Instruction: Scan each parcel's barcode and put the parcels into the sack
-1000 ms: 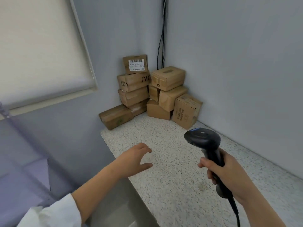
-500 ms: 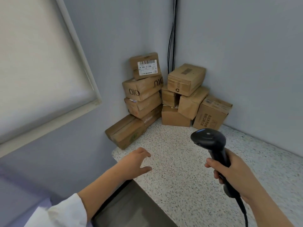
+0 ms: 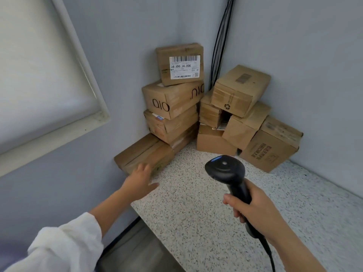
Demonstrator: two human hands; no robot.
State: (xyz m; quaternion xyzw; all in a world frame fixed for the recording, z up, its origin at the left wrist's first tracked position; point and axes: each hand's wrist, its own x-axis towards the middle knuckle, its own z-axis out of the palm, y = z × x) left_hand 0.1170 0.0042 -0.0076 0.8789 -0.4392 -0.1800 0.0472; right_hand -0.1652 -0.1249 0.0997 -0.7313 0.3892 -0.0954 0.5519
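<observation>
Several brown cardboard parcels are piled in the corner of a speckled counter [image 3: 196, 203]. The topmost parcel [image 3: 180, 63] shows a white barcode label facing me. A long flat parcel [image 3: 143, 154] lies at the pile's left foot. My left hand [image 3: 139, 179] reaches out with fingers spread, its fingertips at that flat parcel's near end. My right hand [image 3: 257, 211] grips a black barcode scanner [image 3: 227, 173] by the handle, its head pointing toward the pile. No sack is in view.
Grey walls meet behind the pile, with black cables [image 3: 222, 42] running down the corner. A window with a white blind [image 3: 39, 65] fills the left. A dark grey surface [image 3: 141, 250] lies below the counter's left edge.
The view has closed in on the pile. My left hand has moved forward to the flat parcel's near end. The scanner in my right hand has kept its pose.
</observation>
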